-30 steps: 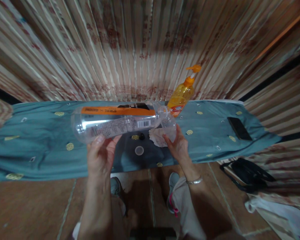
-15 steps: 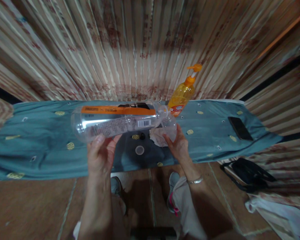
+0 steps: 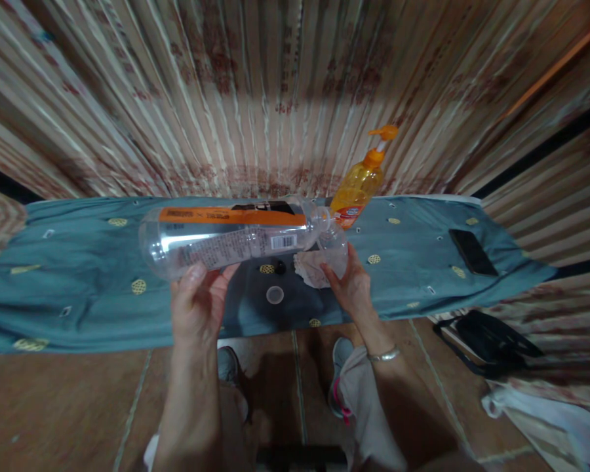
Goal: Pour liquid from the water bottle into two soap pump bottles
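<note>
My left hand (image 3: 199,295) grips a large clear plastic bottle (image 3: 216,239) by its base end from below. The bottle lies nearly level, with an orange and silver label and its mouth pointing right. At that mouth, my right hand (image 3: 350,282) holds a small clear plastic cup (image 3: 335,249), fingers wrapped round its far side and partly hidden. Whether liquid passes between them I cannot tell. Under the cup is a crumpled pale cloth or tissue (image 3: 311,270). A round translucent lid (image 3: 275,295) and a small black cap-like thing (image 3: 280,267) lie on the tablecloth.
An orange pump bottle (image 3: 356,190) of yellow liquid stands behind the cup. A dark phone (image 3: 472,252) lies at the right of the green tablecloth (image 3: 93,275). A pleated curtain (image 3: 275,85) hangs behind. A black bag (image 3: 491,341) rests at lower right.
</note>
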Demonstrator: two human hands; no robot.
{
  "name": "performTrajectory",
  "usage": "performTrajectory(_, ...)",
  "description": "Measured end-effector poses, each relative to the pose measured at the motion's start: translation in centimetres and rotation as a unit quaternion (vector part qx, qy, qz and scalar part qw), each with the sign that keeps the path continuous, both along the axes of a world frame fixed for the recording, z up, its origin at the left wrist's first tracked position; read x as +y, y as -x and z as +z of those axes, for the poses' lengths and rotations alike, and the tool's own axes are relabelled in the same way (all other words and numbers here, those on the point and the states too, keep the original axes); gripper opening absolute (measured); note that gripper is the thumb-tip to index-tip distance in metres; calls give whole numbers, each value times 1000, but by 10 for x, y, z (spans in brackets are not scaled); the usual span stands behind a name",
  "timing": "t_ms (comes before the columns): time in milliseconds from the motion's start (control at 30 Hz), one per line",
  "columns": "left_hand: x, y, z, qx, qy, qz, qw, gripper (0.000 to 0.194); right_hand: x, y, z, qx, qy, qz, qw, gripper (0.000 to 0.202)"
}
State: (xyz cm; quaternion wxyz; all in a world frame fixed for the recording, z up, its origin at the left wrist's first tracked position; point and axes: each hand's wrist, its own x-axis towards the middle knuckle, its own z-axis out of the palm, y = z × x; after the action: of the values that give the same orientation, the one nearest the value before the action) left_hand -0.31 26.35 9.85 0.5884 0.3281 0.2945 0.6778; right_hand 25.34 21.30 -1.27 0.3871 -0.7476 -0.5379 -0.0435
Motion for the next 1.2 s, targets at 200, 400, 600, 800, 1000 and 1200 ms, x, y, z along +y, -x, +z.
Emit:
performTrajectory(200, 1, 0, 1, 1, -5, -10, 1000, 63, 0, 1, 1, 3, 5, 0, 1000, 79)
performTrajectory(400, 1, 0, 0, -3, 6, 1, 1000, 58, 0, 1, 2, 1, 10, -1, 1000, 81)
performTrajectory(600, 0, -1, 1, -11, 10, 4, 1000, 56, -1, 1, 2, -2, 4, 0, 1000, 79)
performTrajectory(800, 0, -1, 2, -5, 9, -1, 1000, 61, 0, 1, 0, -6, 2, -1, 1000, 80)
performTrajectory(1000, 0, 0, -1, 1, 3, -6, 1000, 43, 0, 0, -1, -8, 5, -2, 1000, 79)
performTrajectory(1200, 0, -3, 3, -1, 13, 13, 1000, 48, -1, 0, 0, -15, 6, -1, 1000, 79)
